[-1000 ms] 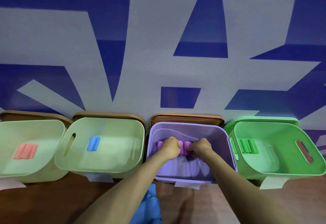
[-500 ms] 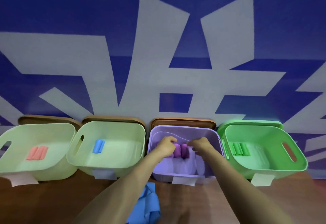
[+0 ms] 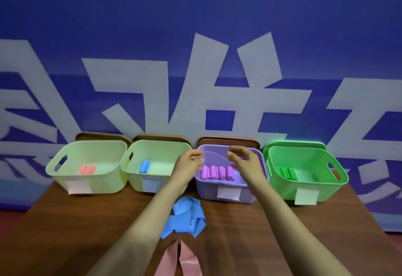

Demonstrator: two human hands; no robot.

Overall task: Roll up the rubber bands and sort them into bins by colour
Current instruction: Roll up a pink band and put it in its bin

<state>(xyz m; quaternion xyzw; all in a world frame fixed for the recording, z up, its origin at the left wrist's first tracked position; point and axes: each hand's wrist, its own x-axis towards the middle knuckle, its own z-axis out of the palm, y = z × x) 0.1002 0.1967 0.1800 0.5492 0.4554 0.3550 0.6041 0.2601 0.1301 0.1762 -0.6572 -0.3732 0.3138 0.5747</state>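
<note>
Several rolled purple bands [image 3: 217,172] lie side by side in the purple bin [image 3: 228,196]. My left hand [image 3: 188,162] and my right hand [image 3: 243,160] hover over that bin, fingers loosely spread, holding nothing. A loose blue band [image 3: 187,217] lies crumpled on the wooden table [image 3: 65,232] just in front of the bins. A loose pink band [image 3: 180,258] lies nearer to me. Pink rolls [image 3: 87,169] sit in the far-left pale green bin [image 3: 87,180], a blue roll [image 3: 144,166] in the second pale green bin [image 3: 152,180], green rolls [image 3: 286,173] in the bright green bin [image 3: 309,186].
The four bins stand in a row along the table's far edge, each with a white label on its front. Brown lids lean behind three of them. A blue wall with large pale lettering rises close behind.
Both hands have let go of the purple rolls and lifted out of the purple bin, fingers now spread. The camera has tilted down, bringing the loose blue and pink bands into view.
</note>
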